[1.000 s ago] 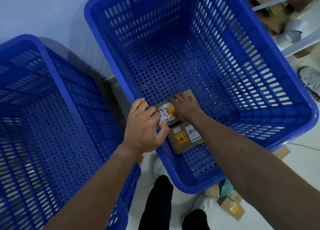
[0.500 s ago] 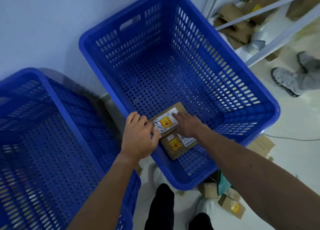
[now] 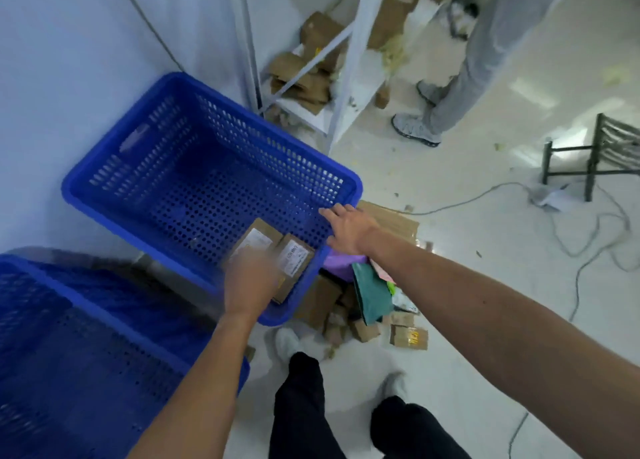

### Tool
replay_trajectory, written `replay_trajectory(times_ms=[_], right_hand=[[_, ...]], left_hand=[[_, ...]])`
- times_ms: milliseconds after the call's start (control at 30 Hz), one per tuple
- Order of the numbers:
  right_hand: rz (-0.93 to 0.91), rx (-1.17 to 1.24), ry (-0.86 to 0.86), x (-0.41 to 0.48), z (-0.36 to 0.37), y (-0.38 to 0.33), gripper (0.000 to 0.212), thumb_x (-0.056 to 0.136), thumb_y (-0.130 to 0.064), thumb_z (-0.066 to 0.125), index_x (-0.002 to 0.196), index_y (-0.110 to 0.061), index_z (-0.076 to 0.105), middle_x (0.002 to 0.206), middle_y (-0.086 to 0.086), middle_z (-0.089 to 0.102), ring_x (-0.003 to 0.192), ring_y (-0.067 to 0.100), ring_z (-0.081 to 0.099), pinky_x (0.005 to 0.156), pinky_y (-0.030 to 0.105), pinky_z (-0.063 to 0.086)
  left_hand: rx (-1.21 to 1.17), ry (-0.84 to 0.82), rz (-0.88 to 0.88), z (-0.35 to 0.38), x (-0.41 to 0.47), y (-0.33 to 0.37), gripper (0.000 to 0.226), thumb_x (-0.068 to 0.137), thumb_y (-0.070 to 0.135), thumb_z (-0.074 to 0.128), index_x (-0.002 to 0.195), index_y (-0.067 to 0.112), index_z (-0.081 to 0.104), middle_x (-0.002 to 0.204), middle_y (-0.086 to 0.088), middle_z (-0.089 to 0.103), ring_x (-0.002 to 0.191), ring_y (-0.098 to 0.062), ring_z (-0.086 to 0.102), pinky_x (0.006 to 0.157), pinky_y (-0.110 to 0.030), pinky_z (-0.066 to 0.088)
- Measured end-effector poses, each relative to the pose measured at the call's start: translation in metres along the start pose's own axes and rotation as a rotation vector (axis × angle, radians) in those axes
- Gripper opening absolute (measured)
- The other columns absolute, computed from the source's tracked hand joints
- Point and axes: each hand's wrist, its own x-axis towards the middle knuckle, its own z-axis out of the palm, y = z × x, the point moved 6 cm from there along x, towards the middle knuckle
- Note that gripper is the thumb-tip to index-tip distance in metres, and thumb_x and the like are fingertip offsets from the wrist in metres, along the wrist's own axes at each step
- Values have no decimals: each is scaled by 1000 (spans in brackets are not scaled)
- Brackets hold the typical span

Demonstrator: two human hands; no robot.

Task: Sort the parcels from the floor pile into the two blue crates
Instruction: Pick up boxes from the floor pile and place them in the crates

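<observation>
While left hand blurs, two parcels lie beneath fingers.

White shelf unit w/ crumpled cardboard on lower level. Bystander's grey trousers, grey sneakers. Cables across floor. Dark metal frame at right.

Both arms reach forward; left hand blurred, right hand open-palmed, fingers spread.

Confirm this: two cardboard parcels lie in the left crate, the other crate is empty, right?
No, they lie in the right crate: the head view shows both parcels at its near corner. The left crate is the empty one.
</observation>
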Motion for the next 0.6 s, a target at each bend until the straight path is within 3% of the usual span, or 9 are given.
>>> replay_trajectory(times_ms=[167,333,433,600], right_hand=[[95,120,24,-78,19,78,67,90,-35,51,152,-21,28,148,11,40,134,33,42,108,46,37],[175,172,10,-155,74,171,67,93,-43,49,152,-20,27,151,12,36,136,33,39,109,48,37],[198,205,-2,-205,117,225,62,93,-41,48,148,-17,33,148,13,38,132,34,42,106,51,40],[183,269,-45,-276,184,286,62,95,-39,48,150,-15,31,148,15,37,134,35,40,106,49,39]], left_hand=[[48,39,128,6,-17,92,14,89,21,64,84,8,64,96,-10,59,83,-31,57,75,-45,49],[184,21,157,42,-44,165,13,90,25,62,90,12,66,102,-11,59,85,-36,62,76,-44,52],[144,11,41,73,-71,204,16,94,29,59,94,14,64,107,-9,58,90,-32,60,75,-38,46],[100,-68,-39,144,-131,274,19,91,29,59,93,12,66,104,-11,65,96,-35,64,82,-43,52]])
